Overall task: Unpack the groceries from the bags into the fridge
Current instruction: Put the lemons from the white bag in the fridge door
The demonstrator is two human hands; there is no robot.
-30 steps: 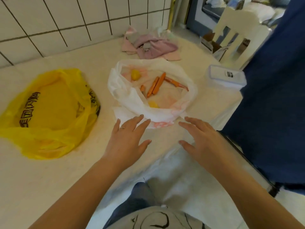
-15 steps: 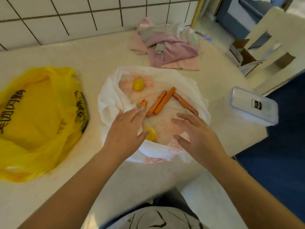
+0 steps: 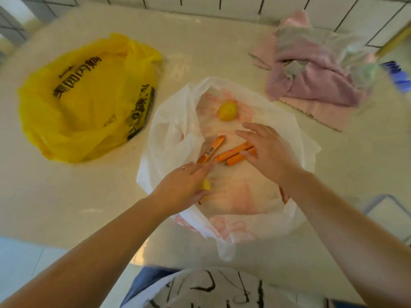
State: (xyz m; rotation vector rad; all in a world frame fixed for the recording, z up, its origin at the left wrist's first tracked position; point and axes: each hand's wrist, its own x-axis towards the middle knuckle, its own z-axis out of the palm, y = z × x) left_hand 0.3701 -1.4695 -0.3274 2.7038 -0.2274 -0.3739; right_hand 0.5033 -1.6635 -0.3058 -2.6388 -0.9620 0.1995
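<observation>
A white plastic bag (image 3: 169, 138) lies spread open on the counter. Inside it are several orange sausage sticks (image 3: 212, 148) and a yellow lemon (image 3: 227, 110) at the far side. A second lemon (image 3: 205, 185) is mostly hidden under my left hand (image 3: 182, 187), which lies flat over it with fingers stretched toward the sausages. My right hand (image 3: 270, 152) hovers over the right ends of two sausages (image 3: 233, 153), fingers spread and holding nothing. A yellow plastic bag (image 3: 89, 98) with black print lies to the left.
Pink cloths (image 3: 315, 83) are heaped at the back right beside the tiled wall (image 3: 244, 3). A clear lidded container (image 3: 387, 214) is at the right edge. The counter's front edge (image 3: 66, 243) runs below my arms.
Both hands have moved forward from the near edge of the white bag into it, over the sausages and the near lemon. The view has shifted to look more straight down.
</observation>
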